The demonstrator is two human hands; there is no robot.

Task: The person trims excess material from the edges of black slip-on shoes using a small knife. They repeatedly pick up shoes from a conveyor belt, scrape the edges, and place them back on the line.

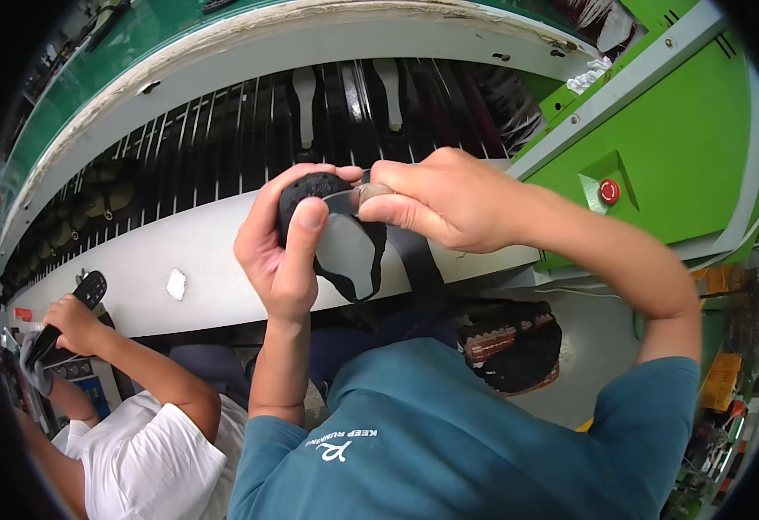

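Black-and-grey shoe piece (347, 250) in our curled left hand (282, 243), we pinch a small flat tool (343, 203) tightly in our right hand (449, 201), at its far right.

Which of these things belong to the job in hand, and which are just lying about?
Job in hand:
- black-and-grey piece, in the left hand
- small tool, in the right hand

Seemingly just lying about:
- white scrap, on the pale ledge
- white wad, by the green machine
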